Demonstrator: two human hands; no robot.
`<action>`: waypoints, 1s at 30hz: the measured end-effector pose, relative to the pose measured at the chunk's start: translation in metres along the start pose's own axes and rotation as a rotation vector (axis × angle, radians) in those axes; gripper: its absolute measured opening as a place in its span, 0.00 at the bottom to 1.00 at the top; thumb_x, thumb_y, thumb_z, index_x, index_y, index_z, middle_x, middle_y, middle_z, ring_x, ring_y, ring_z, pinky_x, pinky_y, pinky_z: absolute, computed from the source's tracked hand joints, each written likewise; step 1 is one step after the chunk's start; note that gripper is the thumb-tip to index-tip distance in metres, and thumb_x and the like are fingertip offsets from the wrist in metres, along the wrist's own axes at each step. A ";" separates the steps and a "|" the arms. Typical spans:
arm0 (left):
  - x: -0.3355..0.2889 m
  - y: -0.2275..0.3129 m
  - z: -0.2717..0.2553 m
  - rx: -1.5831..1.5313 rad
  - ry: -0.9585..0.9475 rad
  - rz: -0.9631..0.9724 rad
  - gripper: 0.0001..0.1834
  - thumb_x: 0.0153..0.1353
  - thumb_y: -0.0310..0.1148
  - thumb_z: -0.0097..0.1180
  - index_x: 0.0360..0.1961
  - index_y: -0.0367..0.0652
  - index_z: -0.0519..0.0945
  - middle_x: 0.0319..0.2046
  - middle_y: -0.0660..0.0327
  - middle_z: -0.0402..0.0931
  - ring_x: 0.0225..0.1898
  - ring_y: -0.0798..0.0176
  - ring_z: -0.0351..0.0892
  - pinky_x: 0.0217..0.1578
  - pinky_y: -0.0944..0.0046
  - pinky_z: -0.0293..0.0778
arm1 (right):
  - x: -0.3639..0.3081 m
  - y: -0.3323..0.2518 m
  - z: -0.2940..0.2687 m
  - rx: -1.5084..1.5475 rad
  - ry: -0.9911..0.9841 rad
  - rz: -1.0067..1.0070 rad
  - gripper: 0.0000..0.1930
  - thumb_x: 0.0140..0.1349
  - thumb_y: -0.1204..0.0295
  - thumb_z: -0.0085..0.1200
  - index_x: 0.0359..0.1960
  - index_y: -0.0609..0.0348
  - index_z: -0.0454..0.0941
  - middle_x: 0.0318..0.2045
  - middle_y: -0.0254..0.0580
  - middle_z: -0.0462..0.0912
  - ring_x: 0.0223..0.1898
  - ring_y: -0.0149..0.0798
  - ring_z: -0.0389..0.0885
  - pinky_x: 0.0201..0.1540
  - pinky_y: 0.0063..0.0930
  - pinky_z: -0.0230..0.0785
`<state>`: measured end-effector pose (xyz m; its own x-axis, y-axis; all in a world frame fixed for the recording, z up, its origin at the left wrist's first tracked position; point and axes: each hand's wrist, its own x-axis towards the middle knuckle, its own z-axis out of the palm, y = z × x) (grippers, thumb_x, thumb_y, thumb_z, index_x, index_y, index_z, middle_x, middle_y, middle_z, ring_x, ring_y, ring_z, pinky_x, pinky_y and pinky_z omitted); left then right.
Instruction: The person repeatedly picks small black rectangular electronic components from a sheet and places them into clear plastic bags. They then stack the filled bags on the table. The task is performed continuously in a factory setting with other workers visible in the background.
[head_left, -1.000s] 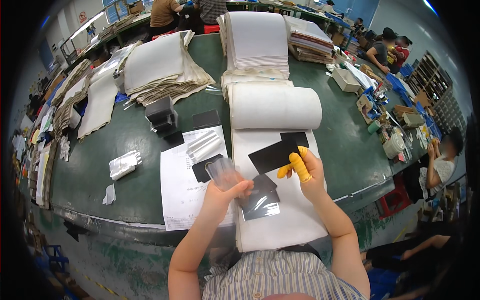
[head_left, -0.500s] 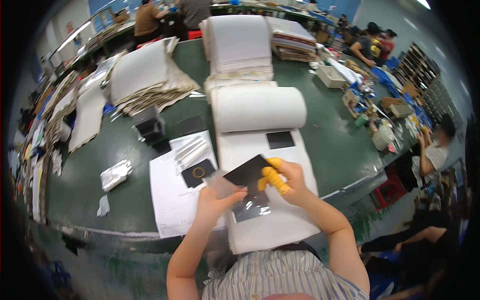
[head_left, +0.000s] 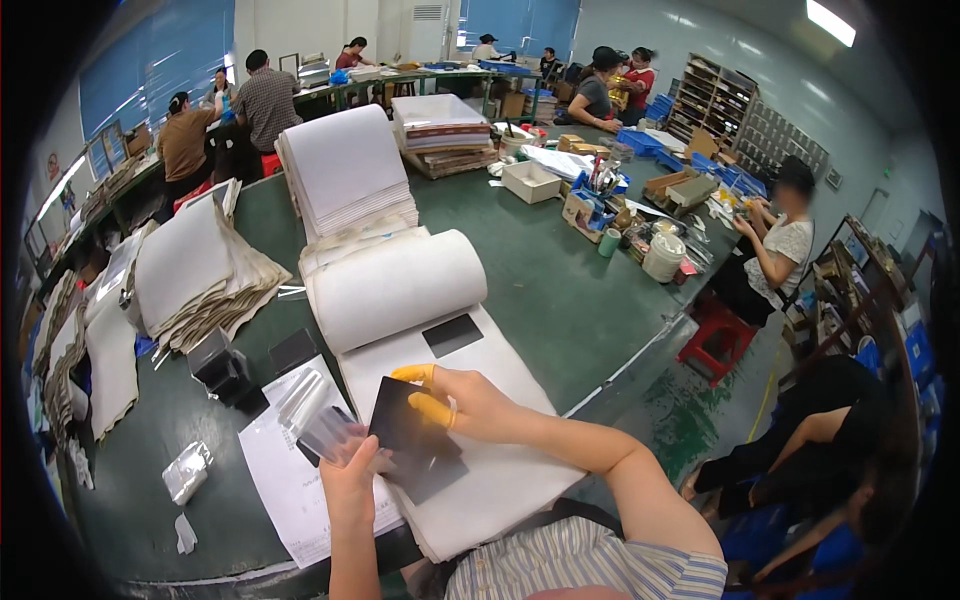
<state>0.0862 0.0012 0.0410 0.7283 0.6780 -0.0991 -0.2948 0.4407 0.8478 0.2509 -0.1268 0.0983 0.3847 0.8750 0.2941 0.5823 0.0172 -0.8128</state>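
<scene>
Above the stack of large white sheets (head_left: 500, 385), a thin black card (head_left: 405, 430) is held at a tilt. My right hand (head_left: 470, 400), with yellow finger covers, grips its upper right edge between thumb and fingers. On the card's left side, my left hand (head_left: 350, 475) pinches clear plastic film (head_left: 328, 432), its thumb against the card's edge. Whether the card's lower part lies inside a clear sleeve, I cannot tell. A smaller black card (head_left: 452, 335) rests on the sheets beyond my right hand. Under my left hand lies a printed paper (head_left: 280, 495).
Black boxes (head_left: 218, 365) stand left of the rolled-back sheets (head_left: 400, 285). A clear plastic packet (head_left: 187, 472) lies at the left. Paper piles (head_left: 200, 265) fill the far left. To the right are a white tray (head_left: 532, 181), a tub (head_left: 664, 258) and a seated person (head_left: 780, 240).
My head view has swung up and to the right, so the scene sits lower and further left. The black card stands more upright; both hands still hold on.
</scene>
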 end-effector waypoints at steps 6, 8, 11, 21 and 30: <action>-0.001 0.003 0.006 -0.054 0.045 0.019 0.15 0.52 0.18 0.61 0.42 0.38 0.74 0.34 0.61 0.76 0.34 0.67 0.78 0.37 0.67 0.75 | -0.007 0.005 0.008 -0.251 -0.152 -0.124 0.20 0.65 0.59 0.49 0.53 0.58 0.74 0.29 0.54 0.79 0.29 0.52 0.78 0.35 0.38 0.71; -0.003 0.008 0.007 -0.051 0.038 -0.012 0.16 0.52 0.18 0.61 0.42 0.38 0.74 0.34 0.62 0.76 0.35 0.68 0.77 0.40 0.68 0.74 | -0.005 0.004 0.006 -0.298 -0.172 -0.100 0.20 0.64 0.59 0.50 0.52 0.58 0.75 0.29 0.54 0.79 0.30 0.53 0.78 0.36 0.38 0.71; -0.001 0.000 0.008 -0.043 0.044 0.076 0.17 0.51 0.19 0.63 0.43 0.38 0.74 0.35 0.63 0.75 0.38 0.69 0.75 0.43 0.68 0.71 | -0.004 0.005 -0.004 -0.128 -0.119 -0.099 0.20 0.63 0.57 0.51 0.47 0.61 0.78 0.32 0.53 0.80 0.33 0.53 0.78 0.39 0.37 0.71; -0.002 -0.005 0.016 0.223 0.057 0.188 0.17 0.54 0.24 0.63 0.44 0.35 0.74 0.37 0.58 0.77 0.40 0.67 0.76 0.46 0.68 0.69 | 0.032 0.097 -0.046 -0.890 0.157 0.107 0.25 0.60 0.49 0.50 0.50 0.55 0.77 0.54 0.39 0.75 0.60 0.39 0.65 0.66 0.44 0.40; 0.001 -0.008 0.012 0.460 0.043 0.375 0.05 0.60 0.25 0.56 0.35 0.34 0.76 0.37 0.55 0.80 0.40 0.67 0.77 0.45 0.69 0.71 | 0.024 0.086 -0.052 -0.918 0.079 0.084 0.22 0.57 0.51 0.52 0.45 0.53 0.80 0.44 0.39 0.79 0.53 0.41 0.71 0.64 0.41 0.48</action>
<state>0.0966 -0.0085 0.0401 0.5981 0.7654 0.2376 -0.2214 -0.1272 0.9669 0.3470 -0.1294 0.0619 0.4797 0.8196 0.3134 0.8764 -0.4649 -0.1257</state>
